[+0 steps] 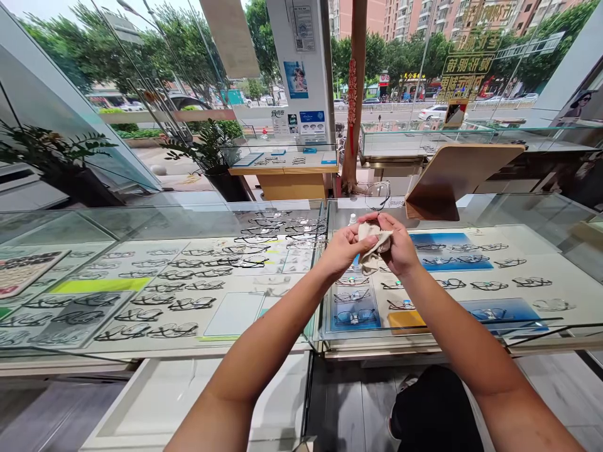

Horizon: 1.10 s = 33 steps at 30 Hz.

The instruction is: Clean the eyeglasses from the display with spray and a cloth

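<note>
Glass disp. case (527, 235) under hands. L hand (346, 249) (9 o'clock) + R hand (401, 248) (3 o'clock) both gripping beige cloth (371, 262) betw. them. Eyeglasses (378, 195) @ 12 o'clock, just above fingertips; can't tell if held.

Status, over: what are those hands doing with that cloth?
Left hand and right hand: closed on pale cloth. Glasses just beyond the hands; whether held, can't tell. Glass counter below; nothing visibly blocking the hands.

Bright daylight through tall windows (400, 69); trees (56, 56) outside; white pillar (277, 31); glass display counters (565, 251); grey plank floor (346, 408).
</note>
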Each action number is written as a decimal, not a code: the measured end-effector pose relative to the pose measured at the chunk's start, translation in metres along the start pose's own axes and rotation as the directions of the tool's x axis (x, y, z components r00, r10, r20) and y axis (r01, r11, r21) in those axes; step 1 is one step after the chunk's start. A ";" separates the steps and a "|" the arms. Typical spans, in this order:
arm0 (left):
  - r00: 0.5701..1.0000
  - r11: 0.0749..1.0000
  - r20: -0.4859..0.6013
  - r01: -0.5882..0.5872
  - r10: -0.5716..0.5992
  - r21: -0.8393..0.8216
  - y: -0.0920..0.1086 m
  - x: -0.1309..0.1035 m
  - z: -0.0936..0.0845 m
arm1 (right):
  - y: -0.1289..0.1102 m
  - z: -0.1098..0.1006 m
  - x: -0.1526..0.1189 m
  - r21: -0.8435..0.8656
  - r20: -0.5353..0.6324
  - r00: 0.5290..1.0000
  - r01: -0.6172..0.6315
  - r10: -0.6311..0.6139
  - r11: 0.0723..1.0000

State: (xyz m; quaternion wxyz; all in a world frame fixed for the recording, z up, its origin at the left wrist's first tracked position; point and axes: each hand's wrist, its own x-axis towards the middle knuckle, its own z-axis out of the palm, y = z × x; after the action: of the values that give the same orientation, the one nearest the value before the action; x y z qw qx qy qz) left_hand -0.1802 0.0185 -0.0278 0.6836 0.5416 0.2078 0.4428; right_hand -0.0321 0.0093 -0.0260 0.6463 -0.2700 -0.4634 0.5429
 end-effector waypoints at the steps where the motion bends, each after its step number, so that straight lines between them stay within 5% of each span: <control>1: 1.000 1.000 -0.008 -0.013 0.013 -0.004 -0.001 0.000 0.001 | -0.001 0.001 0.000 0.012 0.007 1.000 -0.001 0.001 1.000; 11: 0.982 0.990 -0.143 -0.109 0.120 0.086 -0.001 0.000 0.003 | -0.001 -0.002 -0.005 -0.171 0.129 0.990 0.085 -0.063 0.982; 21: 0.984 0.993 0.169 -0.064 0.047 0.095 0.010 -0.001 -0.007 | -0.010 -0.009 -0.002 -0.089 0.026 0.999 0.039 -0.037 0.995; 29: 0.963 0.955 -0.113 -0.219 0.245 0.197 0.008 0.002 -0.004 | -0.006 0.012 0.002 -0.064 0.071 0.994 0.086 -0.081 0.994; 33: 0.939 0.912 -0.091 -0.293 0.330 0.288 0.019 0.004 -0.017 | -0.014 0.023 0.014 -0.136 0.118 0.989 0.101 -0.085 0.986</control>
State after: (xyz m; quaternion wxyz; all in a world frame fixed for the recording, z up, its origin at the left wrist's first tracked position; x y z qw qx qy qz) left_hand -0.1978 0.0317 -0.0146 0.5078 0.6241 0.2238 0.5501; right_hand -0.0464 0.0156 -0.0004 0.6231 -0.2625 -0.5482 0.4922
